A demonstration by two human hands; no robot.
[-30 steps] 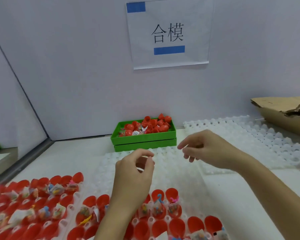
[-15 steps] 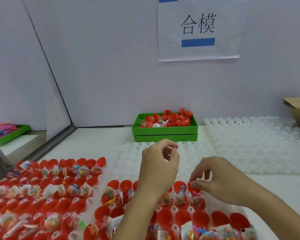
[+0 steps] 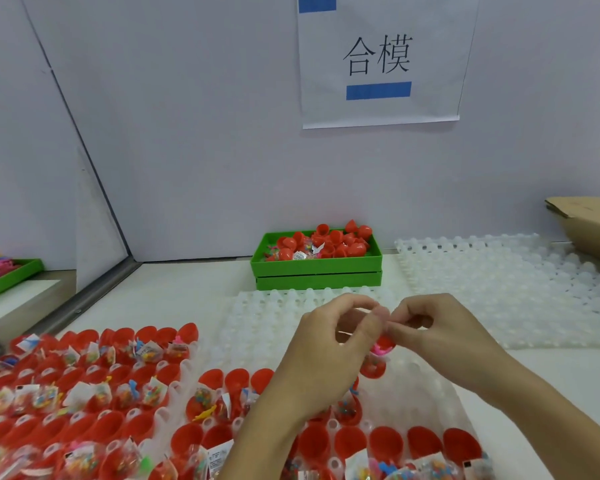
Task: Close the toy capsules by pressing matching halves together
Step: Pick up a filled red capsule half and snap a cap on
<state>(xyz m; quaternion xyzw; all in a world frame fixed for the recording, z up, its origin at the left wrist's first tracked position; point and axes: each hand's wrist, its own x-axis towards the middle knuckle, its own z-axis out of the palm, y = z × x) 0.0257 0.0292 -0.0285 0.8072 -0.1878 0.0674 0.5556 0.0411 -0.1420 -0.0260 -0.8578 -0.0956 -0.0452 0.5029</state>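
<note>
Both hands meet fingertip to fingertip, the left hand point(image 3: 329, 344) and right hand point(image 3: 440, 337) pinching a red capsule point(image 3: 383, 342) together. Below the grip sit trays of open red halves point(image 3: 219, 386); beyond it, a green box point(image 3: 317, 268).

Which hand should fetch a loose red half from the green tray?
Probably the right hand: the green tray lies ahead, no arm crossing; the left hand overlies the filled red halves.
</note>
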